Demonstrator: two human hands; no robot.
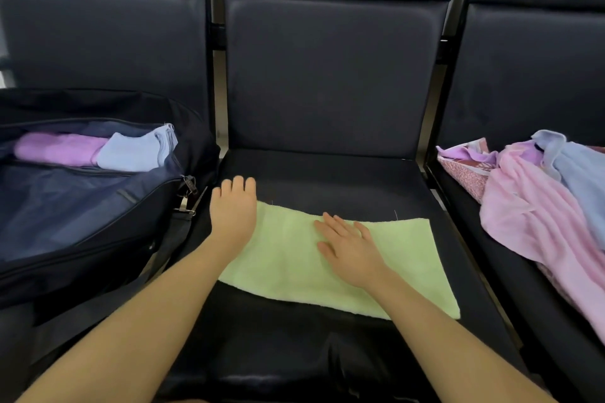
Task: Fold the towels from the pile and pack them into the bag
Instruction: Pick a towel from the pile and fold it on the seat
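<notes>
Both forearms reach over the near seat edge. Right hand point(352, 250) lies flat, fingers straight, pinning the green towel point(402, 267) mid-seat, likely for its next fold. Left hand point(233, 208), fingers loosely curled, covers its left end. Bag point(82, 216) sits open left; pile point(537, 206) right.

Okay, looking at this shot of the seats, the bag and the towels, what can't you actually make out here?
Head view only:
- Fingertips of the left hand: curled over the green towel's left end, so any grip is hidden.
- The bag's contents: only a purple towel and a blue towel show; the bag's walls hide anything beneath.
- The pile: cut off by the right edge, so its count is unclear.
- The right hand lies flat on the green towel, covering that patch.
</notes>
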